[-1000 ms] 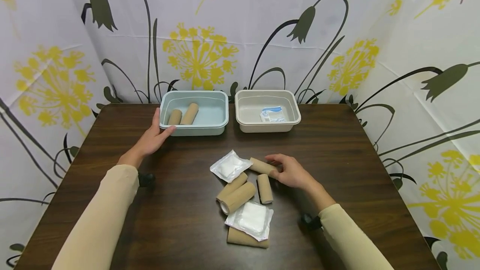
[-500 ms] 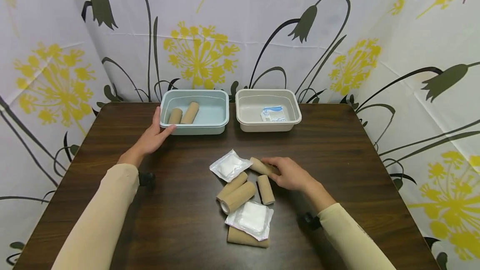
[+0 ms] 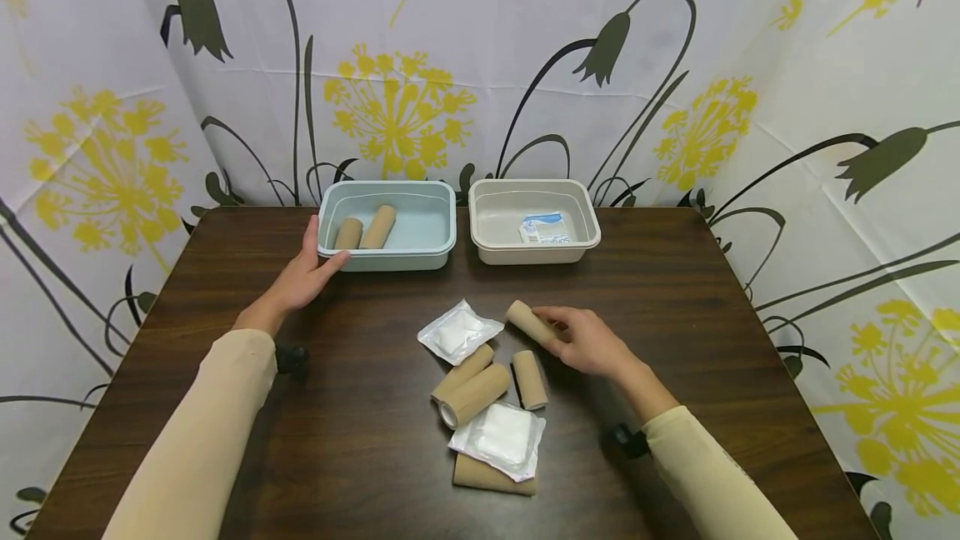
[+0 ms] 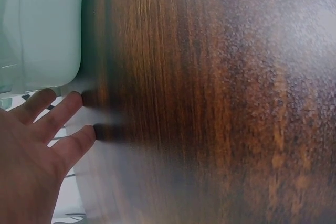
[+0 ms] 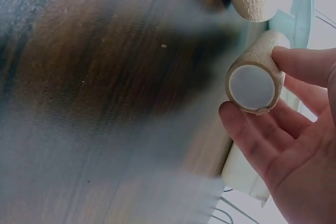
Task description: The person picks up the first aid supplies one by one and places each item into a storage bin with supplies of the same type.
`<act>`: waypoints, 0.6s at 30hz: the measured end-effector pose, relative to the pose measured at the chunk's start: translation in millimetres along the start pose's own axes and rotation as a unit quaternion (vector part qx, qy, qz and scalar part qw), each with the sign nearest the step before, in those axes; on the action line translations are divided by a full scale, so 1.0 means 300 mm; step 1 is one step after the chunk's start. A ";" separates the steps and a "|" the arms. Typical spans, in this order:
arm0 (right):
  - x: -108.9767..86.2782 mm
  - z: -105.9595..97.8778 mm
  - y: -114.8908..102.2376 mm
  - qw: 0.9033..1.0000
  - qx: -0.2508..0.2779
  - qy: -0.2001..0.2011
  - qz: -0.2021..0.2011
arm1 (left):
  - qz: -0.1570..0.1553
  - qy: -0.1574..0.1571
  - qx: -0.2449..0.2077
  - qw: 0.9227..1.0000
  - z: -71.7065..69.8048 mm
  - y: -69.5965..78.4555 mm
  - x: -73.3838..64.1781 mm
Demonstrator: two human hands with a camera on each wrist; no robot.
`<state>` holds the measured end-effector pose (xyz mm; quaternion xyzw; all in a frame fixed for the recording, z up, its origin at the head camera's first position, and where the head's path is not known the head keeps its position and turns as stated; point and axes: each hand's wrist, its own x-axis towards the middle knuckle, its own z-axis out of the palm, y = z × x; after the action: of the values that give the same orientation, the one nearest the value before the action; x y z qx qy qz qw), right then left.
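Note:
My right hand point(image 3: 588, 342) pinches a tan bandage roll point(image 3: 529, 322) between thumb and fingers. In the right wrist view the end of that bandage roll point(image 5: 252, 86) faces the camera and shows a pale, smooth core. Straight fingers of my left hand point(image 3: 300, 275) lie along the left side of a light blue bin point(image 3: 405, 260), the thumb at its front rim; in the left wrist view the fingers point(image 4: 59, 114) are spread beside the bin's wall. Two bandage rolls point(image 3: 378, 227) lie inside the blue bin.
A beige bin point(image 3: 534, 254) holding a blue-and-white packet point(image 3: 545, 228) stands right of the blue one. Mid-table lie a white gauze packet point(image 3: 459, 332), several bandage rolls point(image 3: 475, 395), and another gauze packet point(image 3: 501, 438) overlapping a roll point(image 3: 493, 475). A patterned curtain point(image 3: 450, 123) hangs behind.
My right hand has taken hold of the bandage roll and raised it slightly, moving its far end up and right, away from the gauze packet. The left hand stays at the blue bin.

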<state>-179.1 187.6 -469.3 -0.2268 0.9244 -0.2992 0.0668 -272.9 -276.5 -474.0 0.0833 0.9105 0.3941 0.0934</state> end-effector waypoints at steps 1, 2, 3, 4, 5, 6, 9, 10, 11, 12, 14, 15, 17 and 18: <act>0.002 -0.002 -0.001 1.000 0.003 0.005 0.005 | 0.000 0.000 -0.001 1.000 0.000 -0.001 0.000; 0.003 -0.005 -0.003 1.000 0.005 0.011 0.010 | 0.001 0.001 -0.001 1.000 -0.001 -0.001 -0.001; 0.005 -0.007 -0.005 1.000 0.007 0.016 0.015 | 0.001 0.002 0.000 1.000 -0.001 -0.002 -0.002; 0.008 -0.010 -0.009 1.000 0.007 0.021 0.021 | 0.002 0.002 -0.001 1.000 -0.001 -0.002 -0.002; 0.010 -0.014 -0.014 0.999 0.010 0.026 0.028 | 0.003 0.002 -0.001 1.000 -0.001 -0.001 -0.002; 0.013 -0.017 -0.020 0.999 0.016 0.030 0.032 | 0.003 0.003 -0.001 1.000 -0.001 -0.002 -0.002; 0.025 -0.023 -0.039 0.997 0.047 0.040 0.044 | 0.006 0.006 -0.001 1.000 -0.001 0.000 -0.001; 0.031 -0.025 -0.044 0.996 0.059 0.042 0.047 | 0.008 0.007 -0.001 1.000 -0.001 0.000 -0.001; 0.036 -0.027 -0.051 0.995 0.075 0.045 0.050 | 0.009 0.008 0.000 1.000 -0.001 0.000 0.000; 0.041 -0.029 -0.057 0.993 0.090 0.048 0.052 | 0.010 0.009 0.001 1.000 0.000 -0.001 0.000; 0.054 -0.033 -0.069 0.990 0.122 0.052 0.056 | 0.012 0.009 0.001 1.000 0.000 0.000 0.001; 0.063 -0.036 -0.076 0.986 0.145 0.052 0.061 | 0.013 0.009 0.002 1.000 0.000 -0.001 0.002; 0.085 -0.041 -0.092 0.977 0.197 0.050 0.069 | 0.012 0.008 0.002 1.000 0.000 0.000 0.002; 0.097 -0.044 -0.102 0.972 0.220 0.048 0.073 | 0.012 0.008 0.004 1.000 -0.001 0.000 0.003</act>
<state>-196.8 159.2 -440.3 -0.1243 0.8521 -0.5000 0.0921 -273.7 -276.5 -473.8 0.0912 0.9116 0.3925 0.0817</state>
